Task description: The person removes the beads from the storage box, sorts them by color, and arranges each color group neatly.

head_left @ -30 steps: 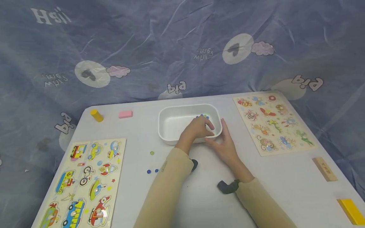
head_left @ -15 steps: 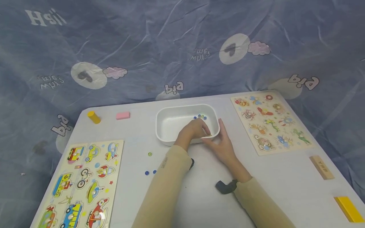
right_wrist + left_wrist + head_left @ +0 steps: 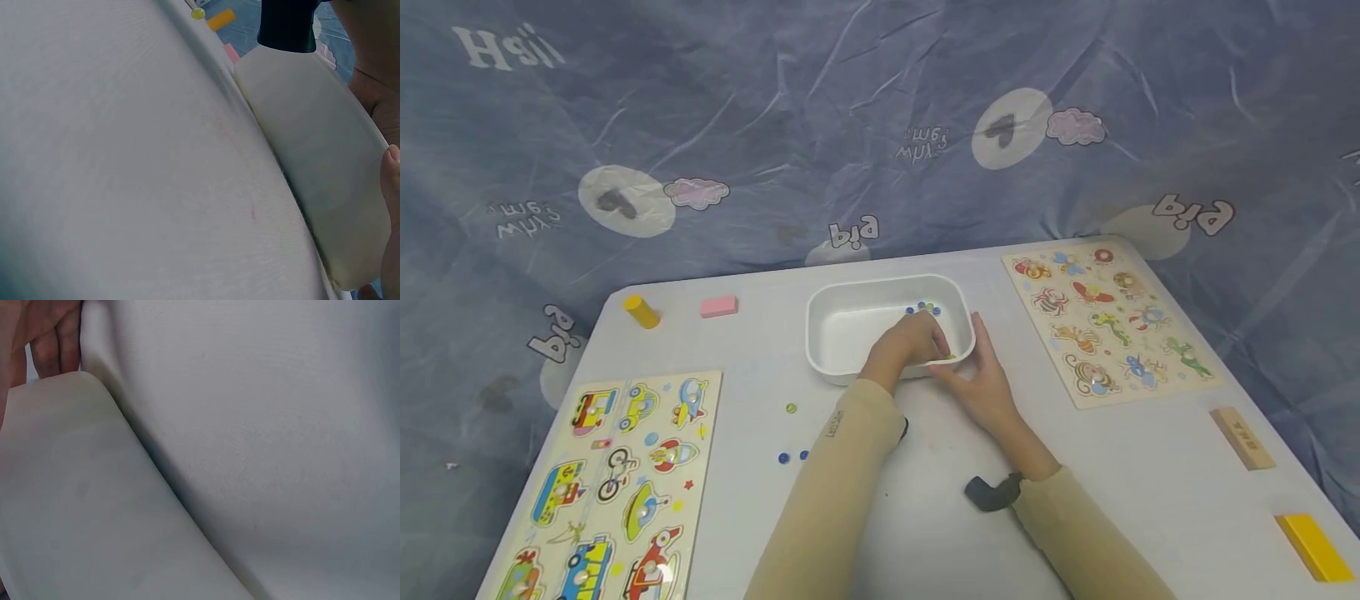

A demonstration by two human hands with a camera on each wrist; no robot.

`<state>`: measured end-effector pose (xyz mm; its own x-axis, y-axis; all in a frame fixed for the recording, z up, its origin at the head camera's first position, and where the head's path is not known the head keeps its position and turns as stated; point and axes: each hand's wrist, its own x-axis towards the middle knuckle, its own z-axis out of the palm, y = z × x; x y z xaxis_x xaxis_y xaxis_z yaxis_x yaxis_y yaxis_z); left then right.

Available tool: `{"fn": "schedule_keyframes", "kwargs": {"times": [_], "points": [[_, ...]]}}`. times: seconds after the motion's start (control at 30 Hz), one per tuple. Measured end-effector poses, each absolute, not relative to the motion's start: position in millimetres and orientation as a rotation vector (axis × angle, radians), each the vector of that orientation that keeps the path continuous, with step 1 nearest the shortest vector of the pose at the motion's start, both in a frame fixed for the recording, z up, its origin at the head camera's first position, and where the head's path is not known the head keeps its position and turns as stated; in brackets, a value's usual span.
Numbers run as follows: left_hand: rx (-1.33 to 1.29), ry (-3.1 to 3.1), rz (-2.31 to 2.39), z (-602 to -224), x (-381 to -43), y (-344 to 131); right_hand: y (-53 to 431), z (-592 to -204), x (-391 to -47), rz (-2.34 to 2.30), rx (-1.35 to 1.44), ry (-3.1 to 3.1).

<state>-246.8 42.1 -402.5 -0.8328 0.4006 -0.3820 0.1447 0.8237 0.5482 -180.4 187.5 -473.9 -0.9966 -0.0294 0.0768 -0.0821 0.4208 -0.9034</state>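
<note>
A white rectangular tray (image 3: 827,371) stands at the back middle of the table. My left hand (image 3: 910,340) reaches into its front right corner, fingers bent down, pinching a yellow-green marble (image 3: 952,357) that is mostly hidden at the fingertips. Several blue marbles (image 3: 936,311) and a greenish one (image 3: 929,307) lie inside, near the back right. My right hand (image 3: 988,392) grips the tray's front right corner, thumb at the front rim and fingers along the right wall; in the right wrist view the thumb (image 3: 392,181) touches the rim.
Left of my left arm lie a yellow-green marble (image 3: 791,408) and two blue marbles (image 3: 784,457). Puzzle boards flank the tray, vehicles (image 3: 711,417) left and insects (image 3: 1060,354) right. A yellow cylinder (image 3: 642,312), pink block (image 3: 718,307), wooden block (image 3: 1242,438) and yellow block (image 3: 1313,547) lie around.
The left hand's fingers, spread apart a second ago, have come together and lower at the tray's front corner, around the yellow-green marble. My right hand stays on the tray. The head view has shifted slightly.
</note>
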Motion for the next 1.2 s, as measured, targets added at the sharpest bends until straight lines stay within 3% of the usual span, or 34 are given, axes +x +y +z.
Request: {"fn": "schedule_keyframes", "kwargs": {"times": [0.3,0.63,1.2], "points": [[0.436,2.484,0.632,-399,-247,42,180,-445,-168,1.705,0.108,-2.610],[0.460,2.498,0.651,-400,-248,43,189,-478,-182,1.646,0.105,-2.603],[0.497,2.593,0.674,-402,-252,44,189,-479,-181,1.655,0.120,-2.577]]}}
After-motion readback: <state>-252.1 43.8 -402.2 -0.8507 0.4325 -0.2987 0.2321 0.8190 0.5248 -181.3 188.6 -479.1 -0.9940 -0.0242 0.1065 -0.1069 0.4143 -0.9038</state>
